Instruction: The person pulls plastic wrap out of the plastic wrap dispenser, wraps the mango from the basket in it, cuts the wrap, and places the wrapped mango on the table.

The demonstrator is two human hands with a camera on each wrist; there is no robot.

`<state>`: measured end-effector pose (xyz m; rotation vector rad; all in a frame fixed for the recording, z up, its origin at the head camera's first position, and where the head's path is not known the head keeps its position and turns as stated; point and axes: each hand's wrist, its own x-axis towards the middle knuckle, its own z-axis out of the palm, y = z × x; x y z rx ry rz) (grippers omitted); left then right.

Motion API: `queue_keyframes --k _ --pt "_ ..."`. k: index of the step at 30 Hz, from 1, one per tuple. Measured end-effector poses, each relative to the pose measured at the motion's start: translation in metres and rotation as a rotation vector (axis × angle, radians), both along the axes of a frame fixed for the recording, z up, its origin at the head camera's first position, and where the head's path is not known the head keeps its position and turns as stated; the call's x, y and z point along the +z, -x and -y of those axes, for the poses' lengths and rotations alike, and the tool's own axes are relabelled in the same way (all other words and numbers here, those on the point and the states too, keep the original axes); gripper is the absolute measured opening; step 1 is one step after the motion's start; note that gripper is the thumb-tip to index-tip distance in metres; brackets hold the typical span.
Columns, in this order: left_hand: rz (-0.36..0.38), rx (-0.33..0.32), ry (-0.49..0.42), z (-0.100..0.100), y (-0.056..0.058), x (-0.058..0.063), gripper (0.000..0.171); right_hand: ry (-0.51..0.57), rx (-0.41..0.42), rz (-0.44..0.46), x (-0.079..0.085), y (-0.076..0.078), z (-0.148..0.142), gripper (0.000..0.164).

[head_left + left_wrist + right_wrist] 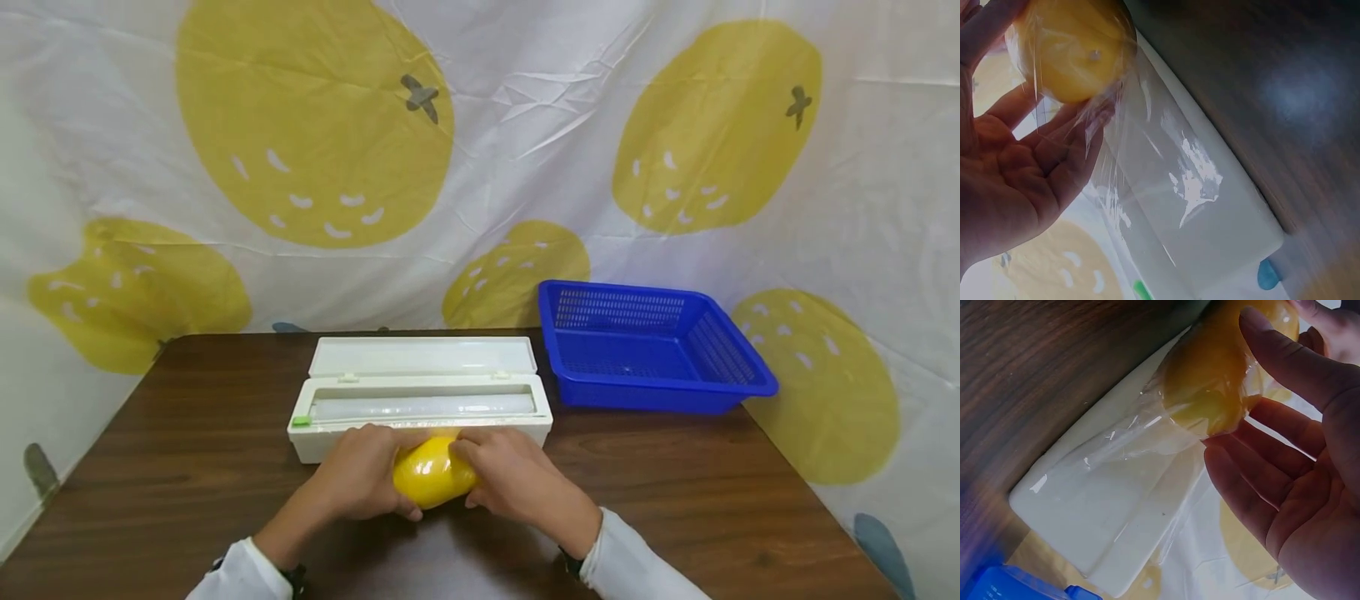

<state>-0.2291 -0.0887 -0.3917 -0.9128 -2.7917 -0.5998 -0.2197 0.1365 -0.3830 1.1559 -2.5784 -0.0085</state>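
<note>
A glossy, rounded yellow fruit [434, 472] is held between both hands in front of the white cling film box. Clear cling film [1191, 181] covers the fruit and stretches from it over the box's front. My left hand [365, 472] grips the fruit's left side, its thumb low toward me and its fingers round the far side. On the other side my right hand [513, 475] holds it with the thumb on top; in the right wrist view its fingertips [1216, 456] reach the film under the fruit.
The white box [311, 446] stands with its lid [422, 356] raised at the back and a film roll [420, 407] inside. A green slider [302, 422] sits at its left front edge. At the back right is a blue basket [652, 396]. A lemon-print cloth [517, 167] hangs behind the wooden table [675, 483].
</note>
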Motion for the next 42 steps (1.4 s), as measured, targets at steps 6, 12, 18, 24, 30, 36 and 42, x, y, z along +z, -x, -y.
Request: queue_keyframes --k 6,12,18,24,30,36,42 --pt "0.048 -0.023 -0.019 0.004 0.002 -0.004 0.082 -0.002 -0.010 0.031 -0.004 0.001 -0.001 0.047" --pt "0.070 -0.045 -0.042 0.005 0.004 -0.006 0.082 -0.018 -0.010 0.006 -0.006 0.002 -0.001 0.052" --pt "0.118 -0.009 -0.042 0.004 0.004 -0.006 0.081 -0.041 0.000 -0.015 -0.010 0.003 -0.002 0.054" --pt "0.159 0.025 -0.082 0.003 0.002 -0.005 0.072 -0.035 -0.006 0.021 -0.011 0.005 -0.005 0.046" --pt "0.201 0.051 -0.114 0.000 0.000 -0.001 0.073 -0.021 0.004 0.044 -0.012 0.008 -0.006 0.048" --pt "0.207 0.097 -0.096 -0.009 -0.013 0.009 0.068 -0.017 0.013 0.055 -0.011 0.009 -0.006 0.047" --pt "0.072 0.081 0.001 -0.013 -0.030 0.015 0.064 -0.010 0.047 0.051 -0.006 0.011 -0.006 0.046"
